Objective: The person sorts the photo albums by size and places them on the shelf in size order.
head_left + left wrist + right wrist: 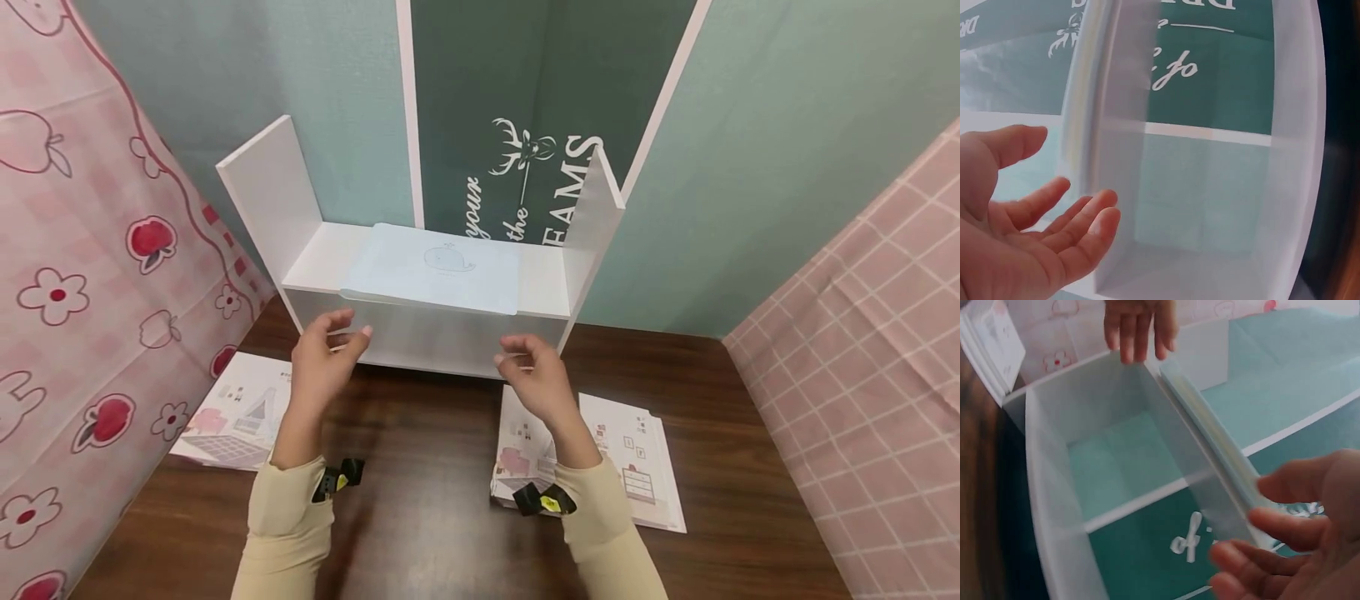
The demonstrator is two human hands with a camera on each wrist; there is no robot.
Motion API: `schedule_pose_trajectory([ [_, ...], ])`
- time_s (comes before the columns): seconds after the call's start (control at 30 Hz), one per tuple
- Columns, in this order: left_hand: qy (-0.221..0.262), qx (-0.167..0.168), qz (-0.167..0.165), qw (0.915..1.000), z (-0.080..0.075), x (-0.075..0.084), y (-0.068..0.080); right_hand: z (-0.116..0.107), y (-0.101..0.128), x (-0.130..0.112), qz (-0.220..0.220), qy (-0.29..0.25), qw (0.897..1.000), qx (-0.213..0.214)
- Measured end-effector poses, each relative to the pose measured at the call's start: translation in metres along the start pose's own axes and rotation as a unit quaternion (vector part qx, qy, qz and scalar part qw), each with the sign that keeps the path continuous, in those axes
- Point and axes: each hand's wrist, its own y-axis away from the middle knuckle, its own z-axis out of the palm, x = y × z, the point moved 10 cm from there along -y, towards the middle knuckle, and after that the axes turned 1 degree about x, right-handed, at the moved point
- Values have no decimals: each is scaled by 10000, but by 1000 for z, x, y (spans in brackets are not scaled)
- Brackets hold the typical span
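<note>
A flat pale-blue stack with a whale drawing on top [457,268], notebook-like, lies on the middle board of a small white shelf [543,279]. Layered edges of the stack [1210,431] show in the right wrist view; its exact kind I cannot tell. My left hand [324,362] hovers before the shelf's front left, fingers loosely bent, holding nothing. At the front right, my right hand [538,379] is likewise free, its fingers relaxed and slightly apart. In the left wrist view, the left hand's fingers [1088,234] appear beside the shelf opening, with nothing between them and the thumb.
Printed booklets or sheets lie on the dark wood table in a left pile [236,408] and a right pile [637,467], partly behind the forearms. A pink fruit-patterned curtain [97,292] hangs at left, a pink checked one [877,350] at right. A green lettered backdrop [540,83] stands behind.
</note>
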Motion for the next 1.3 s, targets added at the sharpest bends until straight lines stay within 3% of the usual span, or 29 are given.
schedule_pose_trajectory([
  [0.1, -477, -20, 510, 9976, 0, 13, 8, 4, 8, -7, -236, 1166, 9921, -398],
  [0.23, -1407, -379, 1005, 9842, 6, 23, 21, 11, 22, -11, -284, 2414, 9646, -1028],
  [0.37, -2272, -1117, 1069, 9615, 19, 22, 35, 18, 34, -7, -173, 3181, 9336, -1643],
  [0.43, -2514, -1387, 1037, 9523, 24, 20, 39, 20, 38, -5, -113, 3313, 9261, -1801],
  [0.5, -2609, -1500, 1015, 9482, 26, 21, 41, 20, 39, -4, -66, 3310, 9256, -1834],
  [0.77, -2659, -1548, 916, 9471, 36, 27, 50, 21, 44, -4, -101, 3318, 9264, -1779],
  [0.97, -2630, -1705, 894, 9454, 58, 35, 66, 13, 52, 1, -141, 3381, 9254, -1704],
  [1.3, -2803, -1781, 1452, 9320, 108, 43, 86, -12, 65, 27, 236, 3547, 9222, -1522],
])
